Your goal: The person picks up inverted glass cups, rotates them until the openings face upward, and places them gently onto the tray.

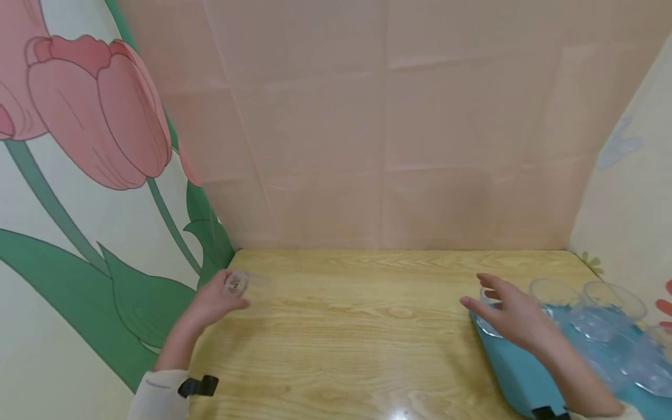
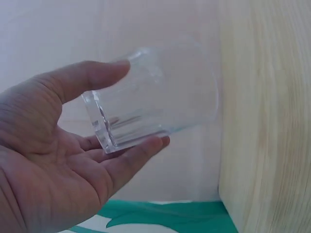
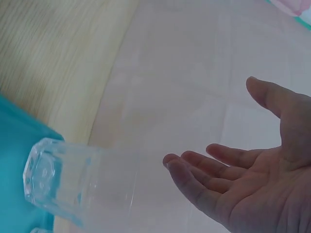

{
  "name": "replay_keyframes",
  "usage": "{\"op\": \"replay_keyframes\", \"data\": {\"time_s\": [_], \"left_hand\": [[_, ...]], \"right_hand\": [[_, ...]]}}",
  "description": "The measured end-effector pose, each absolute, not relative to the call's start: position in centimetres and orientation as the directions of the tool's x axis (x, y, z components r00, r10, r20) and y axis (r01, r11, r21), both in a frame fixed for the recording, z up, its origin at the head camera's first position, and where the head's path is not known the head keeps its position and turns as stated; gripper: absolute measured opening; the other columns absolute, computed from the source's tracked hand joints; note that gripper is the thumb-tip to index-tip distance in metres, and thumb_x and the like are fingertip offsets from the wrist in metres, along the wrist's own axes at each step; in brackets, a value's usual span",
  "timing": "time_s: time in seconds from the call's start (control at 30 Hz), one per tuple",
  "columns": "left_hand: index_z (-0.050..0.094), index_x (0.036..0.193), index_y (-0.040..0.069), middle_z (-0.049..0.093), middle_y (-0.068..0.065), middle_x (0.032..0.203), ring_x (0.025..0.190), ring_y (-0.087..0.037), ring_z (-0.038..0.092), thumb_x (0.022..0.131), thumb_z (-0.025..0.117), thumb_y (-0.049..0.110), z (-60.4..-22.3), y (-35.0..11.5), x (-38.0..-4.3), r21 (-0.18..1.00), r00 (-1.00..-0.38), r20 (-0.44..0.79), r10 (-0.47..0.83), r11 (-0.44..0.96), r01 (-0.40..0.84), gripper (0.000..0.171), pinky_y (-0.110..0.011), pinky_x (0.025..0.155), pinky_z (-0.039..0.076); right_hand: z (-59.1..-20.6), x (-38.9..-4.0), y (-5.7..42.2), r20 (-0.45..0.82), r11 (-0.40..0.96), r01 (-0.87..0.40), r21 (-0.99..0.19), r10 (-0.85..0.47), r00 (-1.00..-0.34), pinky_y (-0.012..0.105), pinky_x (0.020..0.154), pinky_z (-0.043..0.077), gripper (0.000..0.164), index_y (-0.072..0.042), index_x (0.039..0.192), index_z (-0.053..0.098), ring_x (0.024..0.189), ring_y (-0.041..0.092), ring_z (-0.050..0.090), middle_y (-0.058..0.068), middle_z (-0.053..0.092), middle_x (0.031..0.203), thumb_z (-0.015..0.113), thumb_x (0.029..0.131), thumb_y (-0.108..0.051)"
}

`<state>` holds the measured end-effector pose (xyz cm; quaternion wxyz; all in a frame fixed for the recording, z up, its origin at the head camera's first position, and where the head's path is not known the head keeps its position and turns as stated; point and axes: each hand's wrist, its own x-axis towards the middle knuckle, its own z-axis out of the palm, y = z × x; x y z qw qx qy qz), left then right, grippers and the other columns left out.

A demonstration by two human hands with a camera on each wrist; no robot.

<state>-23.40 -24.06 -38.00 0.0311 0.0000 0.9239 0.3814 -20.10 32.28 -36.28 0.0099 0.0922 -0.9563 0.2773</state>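
Observation:
My left hand (image 1: 210, 303) grips a clear glass (image 2: 146, 97) at the table's far left, thumb on one side and fingers on the other. The glass is upside down, its thick base (image 1: 236, 283) up and its rim towards the table; whether the rim touches the wood I cannot tell. My right hand (image 1: 517, 315) is held over the near-left part of a blue tray (image 1: 506, 367), fingers spread and nothing in them. Closest to it is an upright clear glass (image 3: 63, 179) at the tray's corner, apart from the fingers in the right wrist view.
Several more clear glasses, one of them a tall glass (image 1: 604, 315), stand on the tray at the right. The wooden table (image 1: 357, 332) meets a pink sheet (image 1: 383, 146) at the back. A wall with painted tulips (image 1: 105, 111) borders the left side.

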Motion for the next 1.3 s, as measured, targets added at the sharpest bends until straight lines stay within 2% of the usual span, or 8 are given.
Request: {"op": "replay_keyframes", "data": {"time_s": [0.33, 0.43, 0.63, 0.8, 0.9, 0.97, 1.1, 1.3], "left_hand": [[0.030, 0.153, 0.003, 0.041, -0.024, 0.151, 0.140, -0.045, 0.038, 0.087, 0.081, 0.029, -37.7, -21.7, -22.5, 0.865, -0.997, -0.009, 0.081, 0.500, 0.033, 0.087, -0.061, 0.108, 0.040], [0.031, 0.151, 0.005, 0.043, -0.022, 0.149, 0.140, -0.042, 0.040, 0.088, 0.081, 0.025, -37.6, -20.5, -22.2, 0.906, -0.996, -0.003, 0.085, 0.421, 0.034, 0.083, -0.054, 0.107, 0.043], [0.028, 0.151, 0.005, 0.045, -0.021, 0.147, 0.136, -0.036, 0.046, 0.086, 0.081, 0.015, -37.4, -18.1, -21.3, 0.962, -0.994, 0.007, 0.113, 0.269, 0.037, 0.085, -0.039, 0.100, 0.050], [0.029, 0.150, 0.005, 0.043, -0.019, 0.150, 0.140, -0.034, 0.043, 0.083, 0.083, 0.010, -37.1, -16.1, -20.5, 0.979, -0.993, 0.024, 0.117, 0.198, 0.047, 0.086, -0.036, 0.100, 0.050], [0.031, 0.148, 0.004, 0.045, -0.019, 0.148, 0.137, -0.033, 0.046, 0.083, 0.082, 0.007, -37.2, -15.0, -20.1, 0.989, -0.990, 0.041, 0.132, 0.135, 0.059, 0.084, -0.032, 0.098, 0.051], [0.031, 0.147, 0.004, 0.047, -0.019, 0.146, 0.135, -0.032, 0.048, 0.082, 0.082, 0.004, -37.2, -14.2, -19.8, 0.995, -0.986, 0.053, 0.155, 0.078, 0.065, 0.083, -0.031, 0.097, 0.052], [0.032, 0.145, 0.003, 0.048, -0.020, 0.143, 0.132, -0.032, 0.051, 0.079, 0.082, -0.001, -37.3, -12.9, -19.3, 0.997, -0.977, 0.079, 0.197, -0.014, 0.078, 0.083, -0.031, 0.097, 0.054], [0.032, 0.144, 0.001, 0.048, -0.021, 0.143, 0.131, -0.032, 0.052, 0.077, 0.083, -0.003, -37.5, -11.5, -18.8, 0.994, -0.960, 0.098, 0.261, -0.077, 0.081, 0.084, -0.034, 0.099, 0.053]], "right_hand": [[-36.7, -19.7, 30.3, 0.111, 0.791, -0.206, -0.577, -0.175, -0.978, 0.062, 0.088, 0.053, 0.081, 0.007, 0.151, 0.036, 0.118, 0.056, 0.057, 0.036, 0.049, 0.142, 0.059, 0.100, -0.051], [-36.6, -19.4, 29.5, 0.122, 0.764, -0.220, -0.607, -0.183, -0.975, 0.062, 0.091, 0.052, 0.079, 0.002, 0.153, 0.036, 0.121, 0.053, 0.056, 0.033, 0.052, 0.142, 0.059, 0.100, -0.052], [-36.6, -18.7, 27.8, 0.197, 0.668, -0.302, -0.680, -0.230, -0.953, 0.061, 0.099, 0.048, 0.066, -0.001, 0.151, 0.040, 0.126, 0.050, 0.054, 0.027, 0.055, 0.142, 0.061, 0.102, -0.040], [-36.4, -18.4, 26.5, 0.232, 0.609, -0.337, -0.718, -0.247, -0.941, 0.053, 0.102, 0.048, 0.059, -0.004, 0.149, 0.044, 0.127, 0.042, 0.057, 0.020, 0.058, 0.141, 0.063, 0.102, -0.034], [-36.5, -18.3, 25.9, 0.241, 0.577, -0.351, -0.737, -0.262, -0.935, 0.048, 0.100, 0.051, 0.056, -0.005, 0.148, 0.046, 0.125, 0.038, 0.060, 0.017, 0.060, 0.139, 0.063, 0.102, -0.032], [-36.6, -18.2, 25.4, 0.237, 0.547, -0.357, -0.757, -0.280, -0.930, 0.038, 0.098, 0.054, 0.054, -0.006, 0.147, 0.046, 0.124, 0.036, 0.061, 0.016, 0.060, 0.139, 0.063, 0.102, -0.030], [-36.9, -18.0, 24.5, 0.238, 0.482, -0.367, -0.795, -0.309, -0.921, 0.023, 0.096, 0.052, 0.051, -0.006, 0.146, 0.048, 0.124, 0.033, 0.062, 0.014, 0.061, 0.138, 0.063, 0.102, -0.028], [-37.3, -17.7, 23.4, 0.220, 0.423, -0.346, -0.838, -0.317, -0.922, 0.020, 0.096, 0.051, 0.050, -0.006, 0.144, 0.049, 0.124, 0.033, 0.061, 0.013, 0.062, 0.137, 0.065, 0.101, -0.027]]}}
